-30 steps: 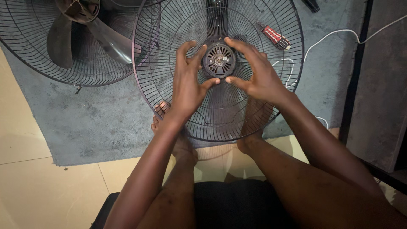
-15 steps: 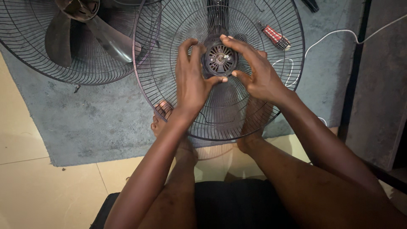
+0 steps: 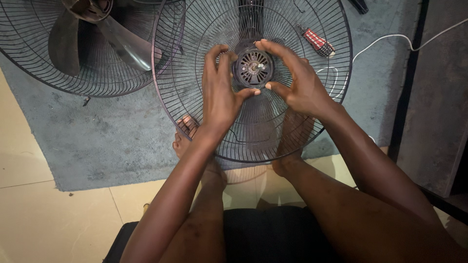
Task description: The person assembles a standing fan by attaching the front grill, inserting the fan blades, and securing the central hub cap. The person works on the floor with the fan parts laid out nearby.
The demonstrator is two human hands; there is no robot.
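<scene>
A round black wire fan guard (image 3: pixel 195 102) stands tilted in front of me on a grey rug. At its middle sits a dark round motor hub (image 3: pixel 252 67) with a small metal shaft. My left hand (image 3: pixel 220 92) grips the hub's left side with thumb and fingers. My right hand (image 3: pixel 297 80) grips its right side, fingers curled over the top and thumb underneath. My bare feet show through the guard below.
A second fan guard with grey blades (image 3: pixel 78 44) lies at the upper left. A small red tool (image 3: pixel 317 41) and a white cable (image 3: pixel 385 41) lie on the grey rug (image 3: pixel 112 136) behind. A dark panel (image 3: pixel 438 97) stands at the right; beige tiles (image 3: pixel 39 214) lie left.
Both hands have closed in slightly on the hub and shifted around it; the hub's shaft looks turned a little. The guard stays in place.
</scene>
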